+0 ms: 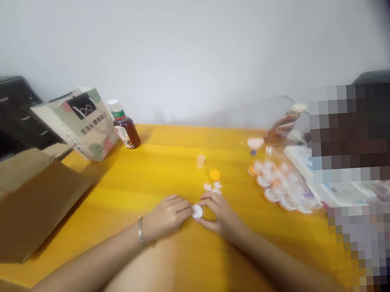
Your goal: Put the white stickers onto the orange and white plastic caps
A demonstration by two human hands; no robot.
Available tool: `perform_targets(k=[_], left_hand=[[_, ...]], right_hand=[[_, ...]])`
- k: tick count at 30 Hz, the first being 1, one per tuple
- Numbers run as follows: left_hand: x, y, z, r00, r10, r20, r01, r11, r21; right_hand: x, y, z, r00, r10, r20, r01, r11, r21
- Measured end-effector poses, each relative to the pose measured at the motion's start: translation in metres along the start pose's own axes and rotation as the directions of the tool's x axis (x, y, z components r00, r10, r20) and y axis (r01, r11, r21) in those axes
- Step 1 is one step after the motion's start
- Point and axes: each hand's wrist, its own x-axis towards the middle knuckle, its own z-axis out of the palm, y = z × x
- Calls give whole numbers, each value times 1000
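Note:
A small white round piece is held between my two hands above the yellow table; blur hides what exactly it is. My left hand, with a bracelet at the wrist, has its fingers closed at the piece's left edge. From the other side, my right hand curls thumb and fingers around the piece. Just beyond the right fingertips lie several thin white cut-out shapes. Behind them are a yellow-orange disc and a small peach-coloured round container.
Many round clear containers are clustered at the right, near a tilted drink bottle and a white tray. A person is beside them. To the left are an open cardboard box, a paper bag and a dark bottle.

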Motion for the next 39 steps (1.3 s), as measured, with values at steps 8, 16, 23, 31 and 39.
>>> perform_targets(k=[8,16,23,31,39], left_hand=[[6,3,-1,922,-386,-21,325,805,-497],[10,7,1,925,-379,19,315,739,-595],[13,10,14,933,-357,-51,278,803,-526],[13,12,6,929,-345,-131,242,838,-490],[14,15,-2,916,-366,-163,232,816,-529]], right_hand=[[1,-3,-3,1000,-16,1,16,999,35],[1,0,0,999,-22,-40,24,999,47],[2,1,1,999,-22,-43,24,999,41],[2,-2,0,991,114,75,-134,907,399],[4,-5,4,928,278,249,-358,479,802]])
